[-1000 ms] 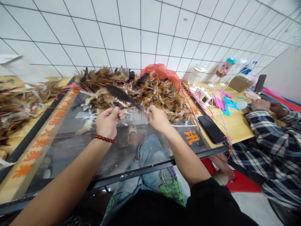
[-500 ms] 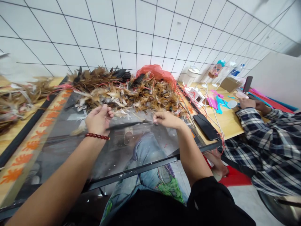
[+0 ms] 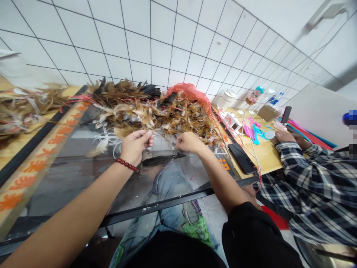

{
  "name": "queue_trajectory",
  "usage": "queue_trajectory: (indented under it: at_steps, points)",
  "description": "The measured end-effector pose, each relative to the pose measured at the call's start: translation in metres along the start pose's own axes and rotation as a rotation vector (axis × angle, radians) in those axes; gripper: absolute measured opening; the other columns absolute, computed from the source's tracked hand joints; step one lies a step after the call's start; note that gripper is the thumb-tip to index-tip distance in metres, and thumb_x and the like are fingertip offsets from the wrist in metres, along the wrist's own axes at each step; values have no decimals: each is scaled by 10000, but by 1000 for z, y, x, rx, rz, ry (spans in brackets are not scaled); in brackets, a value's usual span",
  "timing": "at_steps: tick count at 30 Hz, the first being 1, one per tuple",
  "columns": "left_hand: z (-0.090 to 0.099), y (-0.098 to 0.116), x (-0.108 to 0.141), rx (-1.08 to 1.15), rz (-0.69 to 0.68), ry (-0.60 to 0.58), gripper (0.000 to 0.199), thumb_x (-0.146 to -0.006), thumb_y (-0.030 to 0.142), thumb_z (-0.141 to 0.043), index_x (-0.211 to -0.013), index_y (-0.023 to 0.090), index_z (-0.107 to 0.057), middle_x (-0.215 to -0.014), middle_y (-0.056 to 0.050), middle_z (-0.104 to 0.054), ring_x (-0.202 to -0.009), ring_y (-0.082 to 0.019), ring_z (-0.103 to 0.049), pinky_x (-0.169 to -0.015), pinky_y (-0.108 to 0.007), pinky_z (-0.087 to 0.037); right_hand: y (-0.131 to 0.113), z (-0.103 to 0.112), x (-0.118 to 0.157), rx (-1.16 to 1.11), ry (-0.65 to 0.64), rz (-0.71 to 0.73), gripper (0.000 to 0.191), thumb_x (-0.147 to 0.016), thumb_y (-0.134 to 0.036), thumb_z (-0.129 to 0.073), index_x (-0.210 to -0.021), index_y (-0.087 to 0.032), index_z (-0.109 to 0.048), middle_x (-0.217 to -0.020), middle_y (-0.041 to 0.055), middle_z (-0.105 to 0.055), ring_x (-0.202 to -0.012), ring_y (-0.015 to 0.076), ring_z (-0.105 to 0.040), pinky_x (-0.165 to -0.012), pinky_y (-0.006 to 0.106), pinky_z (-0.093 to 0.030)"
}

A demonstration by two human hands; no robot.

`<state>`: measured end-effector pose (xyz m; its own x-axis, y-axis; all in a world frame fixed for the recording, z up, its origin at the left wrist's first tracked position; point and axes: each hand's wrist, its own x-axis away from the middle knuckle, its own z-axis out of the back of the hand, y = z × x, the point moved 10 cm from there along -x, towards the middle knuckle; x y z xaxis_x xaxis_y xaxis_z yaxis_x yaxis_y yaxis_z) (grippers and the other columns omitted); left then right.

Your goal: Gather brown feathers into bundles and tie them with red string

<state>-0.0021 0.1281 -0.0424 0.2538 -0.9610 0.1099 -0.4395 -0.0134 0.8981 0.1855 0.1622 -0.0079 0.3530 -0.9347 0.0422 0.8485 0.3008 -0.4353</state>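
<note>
My left hand [image 3: 138, 145], wearing a dark red bead bracelet [image 3: 126, 164], is closed with thumb and fingertips pinched together. What the pinch holds is too small to make out. To its right my right hand [image 3: 188, 143] is closed, fingers curled in; whatever is inside them is hidden. A long dark feather [image 3: 160, 160] stretches just below both hands, over the glass tabletop [image 3: 83, 163]. Its thin end passes under my right hand, and I cannot tell whether it is held. Beyond the hands lies a pile of brown feathers [image 3: 181, 113].
A red plastic bag [image 3: 186, 89] lies behind the pile. White ribbons [image 3: 107, 141] rest left of my left hand. At right are a black phone [image 3: 242, 158], white cables and colored pieces [image 3: 258, 132]. A person in a checked shirt [image 3: 315, 171] sits there, hands on the table.
My left hand has moved right, closer to my right hand. The dark feather, stretched between the hands before, now sits lower, beneath them. The camera view has shifted slightly.
</note>
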Motion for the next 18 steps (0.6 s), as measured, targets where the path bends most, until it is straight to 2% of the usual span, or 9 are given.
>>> queue_trajectory:
  at_steps: [2, 4, 6, 8, 11, 14, 18]
  points:
    - [-4, -9, 2, 28, 101, -34, 102, -740, 121, -755, -680, 89, -679, -621, -40, -667, -500, -79, -590, -492, -164, -495, -1, 0, -5, -470, 4, -6, 85, -750, -219, -670, -685, -174, -637, -650, 10, -654, -626, 128, -591, -611, 237, -422]
    - [-8, -19, 4, 65, 216, -65, 68, -783, 76, -701, -716, 84, -691, -672, -59, -692, -561, -93, -639, -540, -171, -533, -6, -12, -6, -936, -46, -44, 187, -702, -334, -722, -736, -180, -620, -658, -12, -652, -565, 95, -556, -555, 210, -422]
    - [-11, -26, 7, 87, 293, -87, 105, -818, 40, -646, -733, 82, -693, -717, -74, -710, -629, -111, -679, -603, -191, -567, -19, -28, -5, -1193, -117, -61, 305, -611, -392, -786, -745, -180, -611, -678, -7, -668, -549, 85, -550, -515, 194, -410]
    - [-13, -29, 9, 86, 330, -100, 150, -840, 25, -612, -724, 83, -688, -719, -72, -714, -639, -118, -689, -639, -210, -585, -29, -40, -4, -1248, -115, -43, 355, -563, -416, -819, -720, -175, -612, -652, -11, -660, -512, 70, -509, -467, 181, -358]
    - [-17, -34, 14, 63, 386, -121, 155, -848, 25, -606, -735, 87, -693, -723, -74, -721, -647, -132, -702, -635, -218, -590, -30, -44, -5, -1216, 18, -2, 347, -577, -432, -816, -697, -172, -620, -584, -46, -602, -472, 50, -421, -449, 186, -292]
    - [-18, -37, 17, 35, 426, -118, 152, -833, 5, -614, -734, 85, -697, -736, -86, -729, -664, -145, -713, -622, -215, -587, -25, -42, -7, -1165, 119, 61, 308, -601, -412, -798, -694, -164, -641, -604, -46, -598, -536, 63, -467, -534, 203, -357]
    - [-17, -36, 17, -27, 399, -128, 142, -809, -1, -642, -706, 72, -708, -656, -68, -699, -582, -107, -665, -592, -188, -570, -21, -38, -9, -1034, 168, 140, 275, -629, -392, -781, -708, -161, -655, -661, -32, -627, -605, 84, -508, -618, 226, -408]
